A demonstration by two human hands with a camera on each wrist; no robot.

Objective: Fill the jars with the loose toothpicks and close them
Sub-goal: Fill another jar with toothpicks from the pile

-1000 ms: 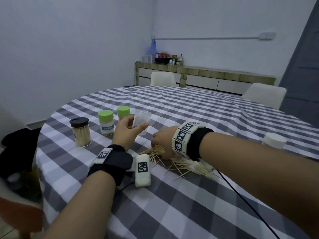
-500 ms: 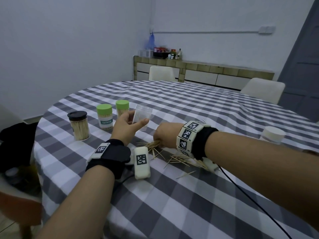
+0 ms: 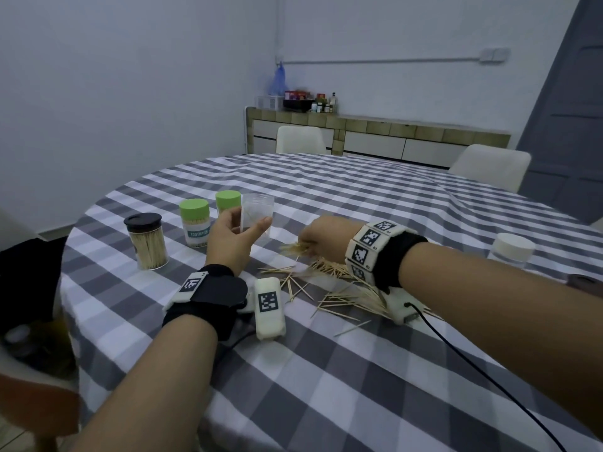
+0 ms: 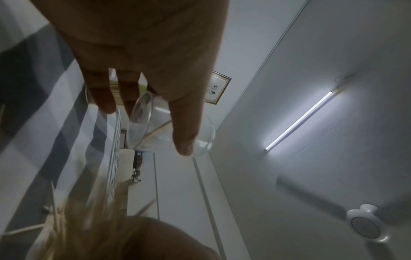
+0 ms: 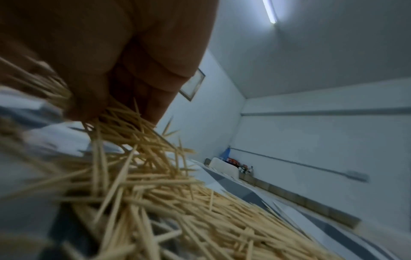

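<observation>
Our left hand (image 3: 233, 238) holds the clear jar (image 3: 257, 212) between thumb and fingers — our right hand (image 3: 321, 236) pinches a bunch of toothpicks (image 3: 295, 247) above the pile (image 3: 346, 288).

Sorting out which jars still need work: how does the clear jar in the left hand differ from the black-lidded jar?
The clear jar has no lid; the black-lidded jar is capped. The first is nearly empty and held by the left hand; the second is packed and stands on the table. Both are transparent.
</observation>
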